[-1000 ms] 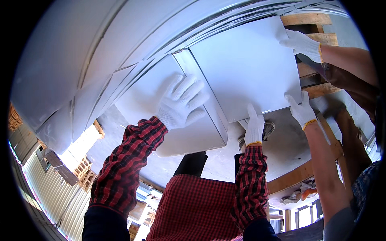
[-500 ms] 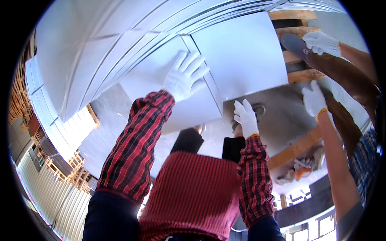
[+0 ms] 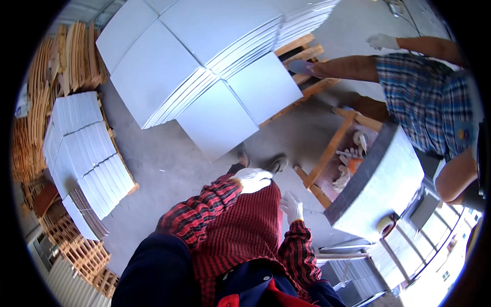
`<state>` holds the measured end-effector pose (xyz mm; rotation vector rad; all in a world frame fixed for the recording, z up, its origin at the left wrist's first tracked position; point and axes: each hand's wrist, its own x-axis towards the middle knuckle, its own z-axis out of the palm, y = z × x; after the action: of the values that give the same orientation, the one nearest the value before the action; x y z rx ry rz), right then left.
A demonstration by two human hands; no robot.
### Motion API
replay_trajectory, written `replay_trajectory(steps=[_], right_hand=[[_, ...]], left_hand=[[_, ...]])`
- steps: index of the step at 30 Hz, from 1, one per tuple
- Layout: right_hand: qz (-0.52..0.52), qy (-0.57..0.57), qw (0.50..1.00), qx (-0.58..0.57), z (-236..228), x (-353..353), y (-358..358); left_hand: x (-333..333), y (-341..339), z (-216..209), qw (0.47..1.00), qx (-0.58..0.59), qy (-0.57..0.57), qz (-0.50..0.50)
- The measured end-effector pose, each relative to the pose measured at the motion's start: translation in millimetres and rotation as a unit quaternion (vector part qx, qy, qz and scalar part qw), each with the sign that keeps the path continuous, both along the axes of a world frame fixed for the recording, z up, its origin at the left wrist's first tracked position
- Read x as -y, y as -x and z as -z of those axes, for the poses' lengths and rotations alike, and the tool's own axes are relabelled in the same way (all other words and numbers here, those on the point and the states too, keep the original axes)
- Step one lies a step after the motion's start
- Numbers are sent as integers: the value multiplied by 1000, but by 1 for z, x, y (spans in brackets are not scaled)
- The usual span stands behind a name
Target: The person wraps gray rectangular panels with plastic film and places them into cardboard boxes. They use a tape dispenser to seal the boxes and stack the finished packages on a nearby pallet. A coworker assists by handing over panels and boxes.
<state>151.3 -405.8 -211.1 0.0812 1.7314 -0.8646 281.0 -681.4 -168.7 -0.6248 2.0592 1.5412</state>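
Note:
My left hand (image 3: 253,180), in a white knit glove, hangs in front of my red checked apron. Its fingers stretch to the right with nothing visible in them. My right hand (image 3: 291,206), also gloved, is by the apron's right side, open and holding nothing. Both hands are apart from the white square panels. Beyond them, a low stack of panels (image 3: 217,120) lies nearest to my feet, one corner jutting over the floor. A taller stack of white panels (image 3: 153,66) rises behind it.
A wooden pallet (image 3: 302,53) shows beneath the panels. At right stands a table (image 3: 381,176) with a tape roll (image 3: 386,225); gloves lie on its lower shelf (image 3: 353,163). A co-worker (image 3: 409,77) is beyond it. More panels (image 3: 87,158) and piled pallets (image 3: 76,245) stand left.
My left hand has come off the panel and back to my body. My right hand has drawn back too. The view has shifted, and the co-worker stands farther off.

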Motion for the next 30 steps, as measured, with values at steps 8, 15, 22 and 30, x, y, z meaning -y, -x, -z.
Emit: replay_trajectory(steps=[8,15,22,30], right_hand=[[148,29,987,59,-69,-14,-39],[114,104,986,-70,-84,-197,-82],[564,-78,818,-81,-110,-454,-145],[710,-66,700,-43,-101,-525,-268]], left_hand=[[-21,-43,-44,979,127,85,133],[-112,-34,-84,979,1,197,50],[-299,73,-135,892,-123,125,417],[-379,133,-143,843,-160,153,490]])
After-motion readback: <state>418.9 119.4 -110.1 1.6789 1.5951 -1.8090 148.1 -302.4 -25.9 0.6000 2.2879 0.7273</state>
